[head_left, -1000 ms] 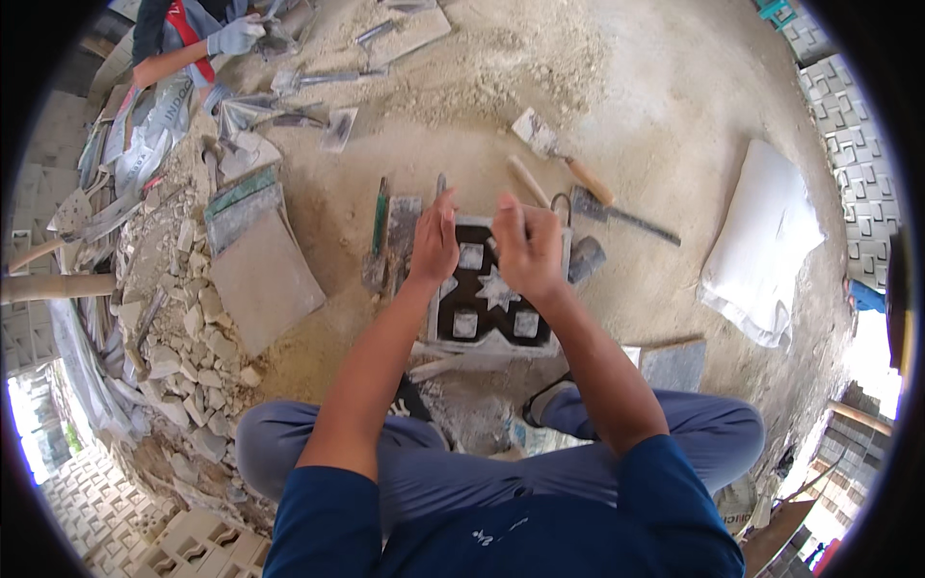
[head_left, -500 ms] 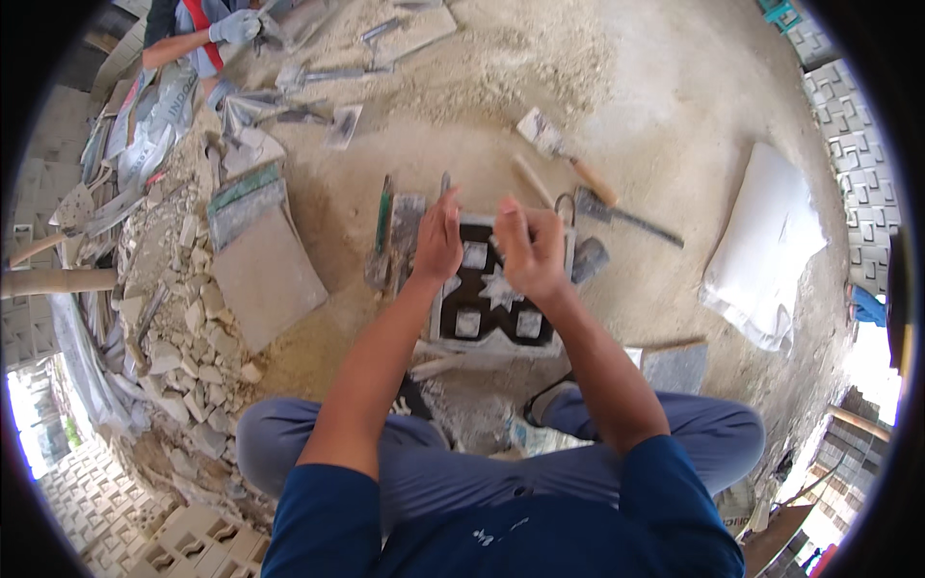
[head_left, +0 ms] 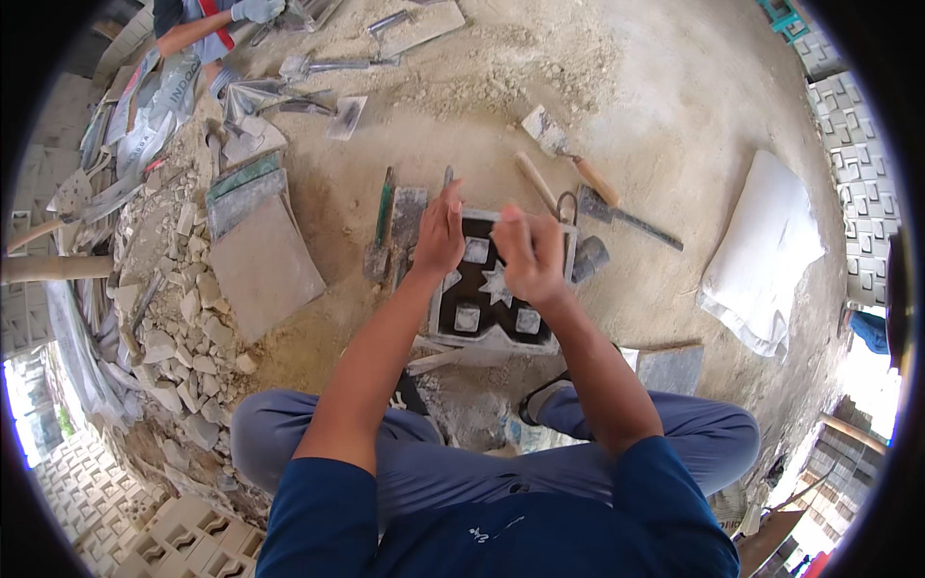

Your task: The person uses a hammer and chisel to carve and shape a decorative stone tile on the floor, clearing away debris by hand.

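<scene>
A framed mould [head_left: 445, 323] lies on the ground in front of me. Its dark inside holds pale square blocks and a pale star-shaped piece [head_left: 497, 285]. Over its left edge is my left hand [head_left: 440, 241], seen edge-on with its fingers stretched away from me. A narrow grey tip [head_left: 448, 174] shows just beyond those fingers; I cannot tell whether the hand touches it. My right hand [head_left: 531, 253] is curled closed above the mould's upper right part, slightly blurred. Whatever it holds, if anything, is hidden. The right hand covers part of the mould.
A green-handled tool [head_left: 384, 217] lies left of the mould. Beyond it are a wooden-handled trowel [head_left: 590, 177] and a dark flat tool [head_left: 644, 229]. Flat slabs [head_left: 265, 270] and rubble [head_left: 198, 332] lie left, a white sack [head_left: 766, 255] right. A gloved co-worker's hand [head_left: 258, 10] is far left.
The view has shifted slightly. Both hands stay over the mould in nearly the same poses. At the far left, the co-worker's gloved hand has moved a little.
</scene>
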`<state>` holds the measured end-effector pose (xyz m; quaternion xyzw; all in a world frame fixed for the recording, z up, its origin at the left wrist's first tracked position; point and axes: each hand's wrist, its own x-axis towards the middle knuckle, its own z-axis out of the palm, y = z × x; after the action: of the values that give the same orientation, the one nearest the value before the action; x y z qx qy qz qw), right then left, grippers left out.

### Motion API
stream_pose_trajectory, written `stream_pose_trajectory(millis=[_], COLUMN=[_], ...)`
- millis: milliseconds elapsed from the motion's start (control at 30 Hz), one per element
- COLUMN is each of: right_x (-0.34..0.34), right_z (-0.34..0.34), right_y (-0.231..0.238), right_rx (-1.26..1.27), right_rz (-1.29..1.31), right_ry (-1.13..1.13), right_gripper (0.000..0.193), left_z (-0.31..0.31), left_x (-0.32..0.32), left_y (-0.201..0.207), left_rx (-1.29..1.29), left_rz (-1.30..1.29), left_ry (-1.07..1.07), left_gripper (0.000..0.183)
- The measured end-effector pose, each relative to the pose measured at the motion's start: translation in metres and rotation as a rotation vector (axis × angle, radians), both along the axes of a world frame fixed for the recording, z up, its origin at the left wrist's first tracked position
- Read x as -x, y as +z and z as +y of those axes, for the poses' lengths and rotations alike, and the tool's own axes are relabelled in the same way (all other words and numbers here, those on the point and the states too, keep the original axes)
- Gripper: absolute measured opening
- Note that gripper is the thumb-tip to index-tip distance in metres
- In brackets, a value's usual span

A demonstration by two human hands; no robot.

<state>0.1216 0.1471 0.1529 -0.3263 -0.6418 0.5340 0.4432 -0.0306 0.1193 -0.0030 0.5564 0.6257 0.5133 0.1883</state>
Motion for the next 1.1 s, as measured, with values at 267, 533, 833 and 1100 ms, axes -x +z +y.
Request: stream_pose_trajectory(millis=[267, 533, 833, 1100], right_x=[0.004, 0.001, 0.008, 0.001], right_z=[0.009, 0.016, 0.013, 0.016], right_y=[-0.002, 0.005, 0.026, 0.016], right_rx=[-0.213, -0.272, 0.083, -0.003], right_rz=[-0.136, -0.137, -0.143, -0.101], right_ry=[-0.124, -0.136, -0.02, -0.016], right_gripper=[0.054, 0.055, 0.051, 0.052], left_z=[-0.004, 0.0, -0.004, -0.004], left_x=[0.001, -0.002, -0.002, 0.0], left_y=[0.002, 0.009, 0.002, 0.008], left_rx=[-0.004, 0.018, 0.001, 0.003], left_rz=[-0.01, -0.069, -0.024, -0.028], left_ry=[-0.003, -0.028, -0.015, -0.012], left_gripper=[0.053, 0.053, 0.054, 0.052])
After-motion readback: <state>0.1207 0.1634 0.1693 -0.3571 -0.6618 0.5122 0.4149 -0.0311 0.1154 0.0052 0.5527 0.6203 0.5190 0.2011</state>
